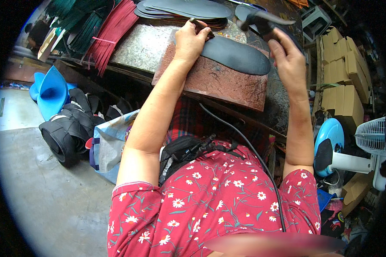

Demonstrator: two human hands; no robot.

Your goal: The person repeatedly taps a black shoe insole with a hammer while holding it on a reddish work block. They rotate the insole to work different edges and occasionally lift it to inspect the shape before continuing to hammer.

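While your left hand [192, 39] presses down on the narrow end of a dark sole [236, 55], its fingers are curled around a thin dark tool [200, 23] whose tip pokes out past the knuckles; what kind of tool it is you cannot tell from here. Your right hand [287, 55] is raised above the far end of the sole, closed around the handle of a hammer [261, 20] whose dark head is blurred above your fingers. That sole lies flat on a rust-brown slab [218, 81], which sits on the cluttered surface [146, 43] in front of you, partly over a speckled grey plate. Just beyond your left hand, a stack of similar dark soles [188, 9] is fanned out at the back of the surface. To the left of it hang bundles of red strips [109, 34] and green strips [79, 19]. A black cable [244, 141] runs from under the slab down across your flowered red clothing. On the floor at your left lie a heap of black straps [68, 130], a blue moulded shape [51, 92] and a pale bag [109, 145]. At your right stand stacked cardboard boxes [343, 81], a blue disc [330, 137] and a white fan [371, 137].
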